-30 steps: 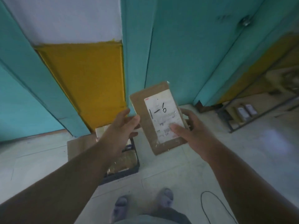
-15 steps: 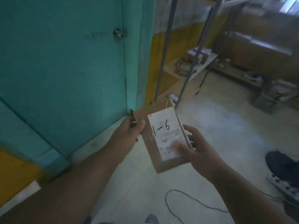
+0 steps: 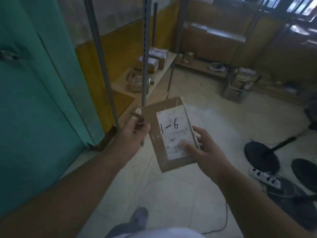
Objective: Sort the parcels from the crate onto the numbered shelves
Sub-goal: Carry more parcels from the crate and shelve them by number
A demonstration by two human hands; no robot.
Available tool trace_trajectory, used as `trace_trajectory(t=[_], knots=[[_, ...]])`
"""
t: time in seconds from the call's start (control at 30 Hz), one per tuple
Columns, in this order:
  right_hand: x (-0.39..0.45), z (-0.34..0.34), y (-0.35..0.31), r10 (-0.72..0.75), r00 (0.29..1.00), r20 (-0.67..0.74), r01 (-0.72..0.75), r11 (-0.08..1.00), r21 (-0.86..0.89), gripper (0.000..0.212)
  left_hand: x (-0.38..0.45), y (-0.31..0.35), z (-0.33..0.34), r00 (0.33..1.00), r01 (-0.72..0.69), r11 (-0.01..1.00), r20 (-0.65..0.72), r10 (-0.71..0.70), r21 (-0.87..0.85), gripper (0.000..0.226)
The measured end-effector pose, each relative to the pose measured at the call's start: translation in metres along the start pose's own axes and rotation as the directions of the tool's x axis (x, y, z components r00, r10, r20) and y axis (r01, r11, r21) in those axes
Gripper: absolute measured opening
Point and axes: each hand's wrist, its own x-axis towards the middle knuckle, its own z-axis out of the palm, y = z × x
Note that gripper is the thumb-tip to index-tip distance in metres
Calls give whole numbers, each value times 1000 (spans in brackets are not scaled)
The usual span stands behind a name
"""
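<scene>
I hold a flat brown cardboard parcel in front of me, its white label marked "1-6" facing up. My left hand grips its left edge with the fingers curled behind. My right hand holds its lower right side, thumb pressed on the label. Ahead stands a metal shelf rack whose low wooden shelf carries several brown parcels. The crate is out of view.
A teal door fills the left. More shelves with boxes line the far wall. On the floor at right lie black round fan bases, a white power strip and a cable.
The view has swung right, away from the crate and door toward the shelf rack. Both hands keep the same hold on the parcel.
</scene>
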Motion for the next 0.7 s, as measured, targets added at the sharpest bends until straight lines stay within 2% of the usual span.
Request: trace_trajectory(t=[0.1, 0.3, 0.43, 0.53, 0.7], knots=[[43, -45, -15, -3, 995, -101, 2, 1000, -5, 55, 71, 34, 34, 996, -6, 999, 89, 9, -32, 26], [130, -147, -5, -10, 970, -244, 17, 999, 30, 63, 190, 89, 130, 978, -127, 990, 174, 115, 58, 32], [200, -218, 11, -8, 968, -252, 23, 998, 58, 68, 261, 111, 193, 966, -167, 982, 216, 143, 93, 29], [266, -271, 12, -12, 979, -201, 23, 998, 53, 77, 320, 134, 229, 979, -153, 980, 156, 133, 125, 38], [368, -339, -4, -20, 991, -130, 20, 1000, -1, 64, 397, 166, 265, 996, -81, 989, 56, 75, 120, 44]])
